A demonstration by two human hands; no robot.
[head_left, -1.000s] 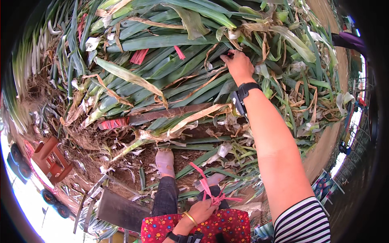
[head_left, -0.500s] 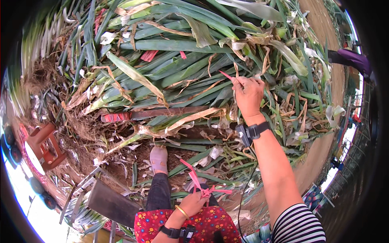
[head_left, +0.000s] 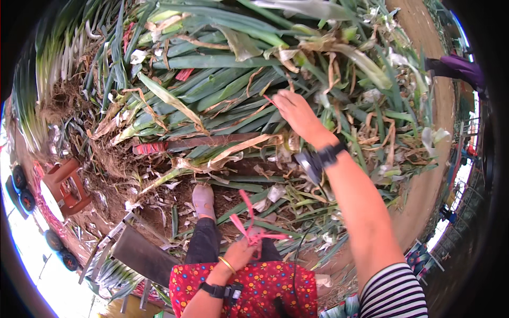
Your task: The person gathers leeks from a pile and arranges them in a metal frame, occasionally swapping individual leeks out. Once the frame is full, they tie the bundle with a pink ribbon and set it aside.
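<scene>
A big pile of long green leeks (head_left: 222,90) with dry husks lies on the ground ahead of me. My right hand (head_left: 297,114) reaches out over the pile and pinches a thin pink tie strip (head_left: 271,100) among the stalks; a black watch sits on that wrist. Near my lap, my left hand (head_left: 241,253) is closed on several pink tie strips (head_left: 253,225) that stick upward. My foot in a grey shoe (head_left: 203,200) rests on the soil below the pile.
A red-handled tool (head_left: 180,144) lies across the leeks. A small red stool (head_left: 62,188) stands at the left beside black wheels (head_left: 20,186). A dark board (head_left: 143,255) lies at my lower left. Another person's purple sleeve (head_left: 460,68) shows at the upper right.
My right hand has drawn back from the far top of the pile toward me, now gripping a pink strip. The left hand stays at my lap with its strips.
</scene>
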